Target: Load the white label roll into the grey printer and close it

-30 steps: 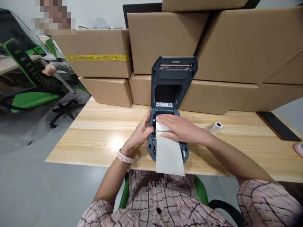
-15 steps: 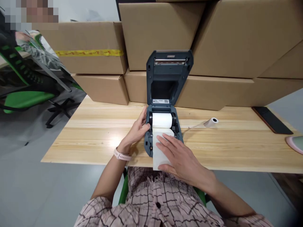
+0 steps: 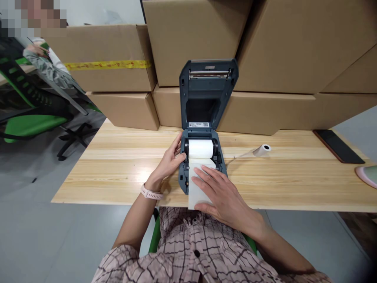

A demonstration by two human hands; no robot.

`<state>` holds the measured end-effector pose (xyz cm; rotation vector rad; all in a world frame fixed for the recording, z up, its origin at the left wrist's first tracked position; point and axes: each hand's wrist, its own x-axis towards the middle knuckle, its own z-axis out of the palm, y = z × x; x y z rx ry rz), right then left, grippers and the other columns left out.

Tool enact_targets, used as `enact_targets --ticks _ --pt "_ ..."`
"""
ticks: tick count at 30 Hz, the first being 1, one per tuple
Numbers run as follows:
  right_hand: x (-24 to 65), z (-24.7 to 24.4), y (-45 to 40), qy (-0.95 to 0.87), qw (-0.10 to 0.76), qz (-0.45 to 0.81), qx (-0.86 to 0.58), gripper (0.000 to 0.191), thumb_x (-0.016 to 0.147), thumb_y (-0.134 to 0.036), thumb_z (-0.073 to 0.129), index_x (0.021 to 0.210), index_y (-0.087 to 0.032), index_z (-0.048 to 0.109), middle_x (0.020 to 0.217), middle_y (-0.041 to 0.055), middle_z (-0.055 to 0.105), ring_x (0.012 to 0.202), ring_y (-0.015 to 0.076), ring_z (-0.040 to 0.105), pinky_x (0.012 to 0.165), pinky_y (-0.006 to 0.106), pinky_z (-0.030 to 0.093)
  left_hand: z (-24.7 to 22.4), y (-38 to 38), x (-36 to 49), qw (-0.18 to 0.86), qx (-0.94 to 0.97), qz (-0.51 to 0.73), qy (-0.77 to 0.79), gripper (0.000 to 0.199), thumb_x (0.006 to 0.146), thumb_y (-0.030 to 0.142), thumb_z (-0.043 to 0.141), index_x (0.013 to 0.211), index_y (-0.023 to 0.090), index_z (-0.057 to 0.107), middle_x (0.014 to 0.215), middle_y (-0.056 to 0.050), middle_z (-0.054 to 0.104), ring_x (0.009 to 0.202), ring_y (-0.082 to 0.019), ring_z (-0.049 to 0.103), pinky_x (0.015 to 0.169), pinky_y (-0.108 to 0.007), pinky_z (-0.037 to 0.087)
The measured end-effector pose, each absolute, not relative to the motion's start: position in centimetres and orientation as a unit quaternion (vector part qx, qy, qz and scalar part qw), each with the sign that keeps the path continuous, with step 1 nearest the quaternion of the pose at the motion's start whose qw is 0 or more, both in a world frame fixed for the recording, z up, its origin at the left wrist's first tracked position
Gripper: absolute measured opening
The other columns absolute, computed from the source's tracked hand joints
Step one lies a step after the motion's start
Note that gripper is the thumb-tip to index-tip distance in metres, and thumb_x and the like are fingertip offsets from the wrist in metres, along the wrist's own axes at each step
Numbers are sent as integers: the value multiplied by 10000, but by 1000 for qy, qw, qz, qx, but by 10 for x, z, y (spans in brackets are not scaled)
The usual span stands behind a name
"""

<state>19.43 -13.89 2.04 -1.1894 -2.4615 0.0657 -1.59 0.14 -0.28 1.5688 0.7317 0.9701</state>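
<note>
A dark grey label printer [image 3: 183, 179] sits on the table with its lid [image 3: 203, 91] raised. Inside lies a white label roll [image 3: 200, 148], and its loose strip [image 3: 196, 196] runs forward over the printer's front and past the table edge. My left hand [image 3: 170, 162] grips the printer's left side, thumb on the rim and fingers along the outer wall. Across the strip lies my right hand [image 3: 220, 192], fairly flat with fingers apart, covering the printer's right front corner.
Cardboard boxes [image 3: 194, 43] are stacked behind the wooden table [image 3: 118, 165]. To the right are a small paper roll [image 3: 262, 150], a phone [image 3: 338, 146] and a pink-rimmed object [image 3: 366, 175]. A green chair [image 3: 35, 125] and another person's sleeve [image 3: 47, 65] are at left.
The view has shifted slightly. Both hands keep their places on the printer and the paper strip, with no clear movement.
</note>
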Motion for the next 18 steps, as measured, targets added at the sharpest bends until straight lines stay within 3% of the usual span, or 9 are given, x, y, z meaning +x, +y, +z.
enact_targets --ticks 7,11,15,18 --pt "195 20 -138 -880 207 36 -426 668 1000 -605 524 1511 -175 500 1603 144 500 1535 333 401 1178 597 463 1 1 -16 551 647 414 327 839 909 478 714 1627 258 341 1691 -120 364 1564 -332 358 1283 -502 325" --pt "208 33 -139 -882 239 140 -381 657 994 -630 521 1543 -274 470 1579 91 542 1523 280 435 1214 550 439 5 0 -15 534 634 425 365 724 960 518 632 1594 244 412 1687 -104 377 1579 -314 331 1303 -481 287" --pt "233 60 -125 -821 375 239 -357 465 1018 -577 521 1454 -418 553 1459 11 657 1366 257 611 1156 558 507 5 1 -16 527 622 427 392 706 970 558 595 1574 227 441 1667 -128 409 1563 -328 362 1286 -508 304" --pt "254 82 -85 -715 518 179 -434 385 1041 -487 521 1415 -418 577 1484 -6 622 1426 256 547 1217 572 434 5 2 -16 533 606 435 400 684 966 603 571 1536 233 490 1651 -139 433 1515 -342 439 1239 -523 368"
